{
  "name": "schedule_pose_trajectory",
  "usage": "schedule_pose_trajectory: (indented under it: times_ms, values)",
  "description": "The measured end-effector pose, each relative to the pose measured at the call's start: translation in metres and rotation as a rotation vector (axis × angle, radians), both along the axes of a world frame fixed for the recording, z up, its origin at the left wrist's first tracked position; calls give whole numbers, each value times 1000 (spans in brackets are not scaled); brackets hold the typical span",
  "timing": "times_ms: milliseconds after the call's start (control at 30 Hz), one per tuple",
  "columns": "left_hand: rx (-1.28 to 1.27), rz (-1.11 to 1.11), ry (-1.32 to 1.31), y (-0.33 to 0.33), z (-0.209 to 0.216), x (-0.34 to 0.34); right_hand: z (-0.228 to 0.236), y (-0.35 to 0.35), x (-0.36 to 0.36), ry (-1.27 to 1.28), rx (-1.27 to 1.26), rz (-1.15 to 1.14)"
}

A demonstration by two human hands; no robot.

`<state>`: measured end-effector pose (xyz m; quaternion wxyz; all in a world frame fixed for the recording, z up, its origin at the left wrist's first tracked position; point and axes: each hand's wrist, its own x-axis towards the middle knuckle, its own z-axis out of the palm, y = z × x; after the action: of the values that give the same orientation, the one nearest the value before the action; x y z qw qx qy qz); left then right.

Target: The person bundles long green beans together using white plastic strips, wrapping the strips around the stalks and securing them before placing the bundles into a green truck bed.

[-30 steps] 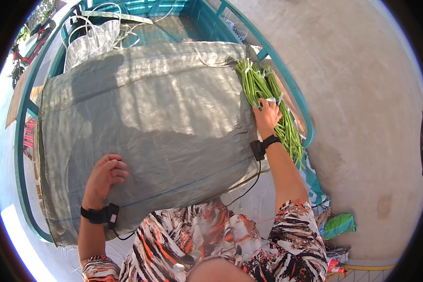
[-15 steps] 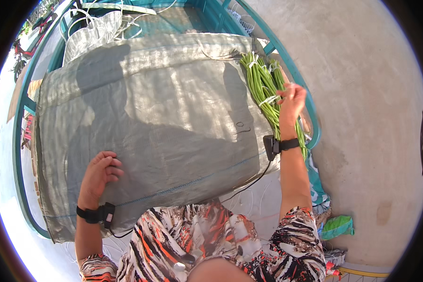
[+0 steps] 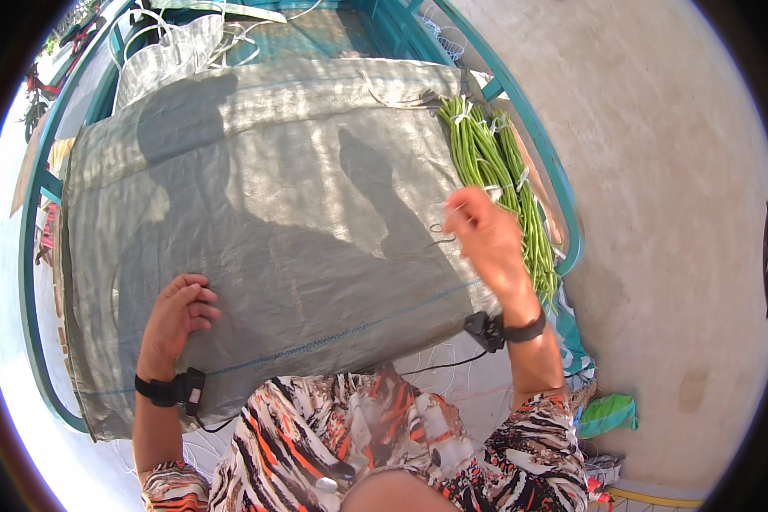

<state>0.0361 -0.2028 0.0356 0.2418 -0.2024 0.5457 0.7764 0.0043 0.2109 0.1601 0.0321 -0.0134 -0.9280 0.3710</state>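
A large grey-green woven sheet [image 3: 299, 196] is spread out before me like a tabletop. Along its right edge lie bundles of long, thin green vegetable stalks [image 3: 474, 154], bound with white ties. My right hand [image 3: 491, 239] is above the sheet, just left of the lower bundles; its fingers are bent and smeared by motion, so whether anything small is in them does not show. At the lower left, my left hand [image 3: 179, 316] lies on or just over the sheet, fingers loosely curled and somewhat apart, holding nothing.
Teal metal rails [image 3: 542, 145] surround the sheet. Beyond its far edge, whitish plastic sacking and white straps [image 3: 175, 55] are heaped at the left. Down at the right lies a green bag [image 3: 608, 416] on the ground. A black cable [image 3: 444, 367] runs from my right wrist band.
My right hand has come away from the bundles, moving left and nearer to me, and more of the stalks now shows. My left hand has barely moved.
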Motion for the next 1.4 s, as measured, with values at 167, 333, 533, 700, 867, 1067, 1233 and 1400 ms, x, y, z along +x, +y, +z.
schedule_pose_trajectory:
  times_ms: [167,333,533,700,867,1067,1233,1400]
  values:
    - [-51,-35,-7,-1,4,-1,-36,-11,-18,-118,243,211]
    - [-53,-30,10,1,1,-1,-82,54,-109,-117,131,-131]
    - [-132,-19,20,8,10,-1,-94,116,-188,196,352,-399]
    - [-169,-6,14,12,10,-1,-104,133,-231,261,416,-518]
    - [-201,6,-36,9,12,7,-98,124,-261,-24,271,-598]
    - [-209,-6,-43,21,15,-5,-135,181,-275,229,-272,-527]
    - [-210,9,-58,13,17,-1,-95,142,-260,219,-74,-448]
    - [-220,-2,-53,15,16,-3,-66,133,-250,331,-254,-227]
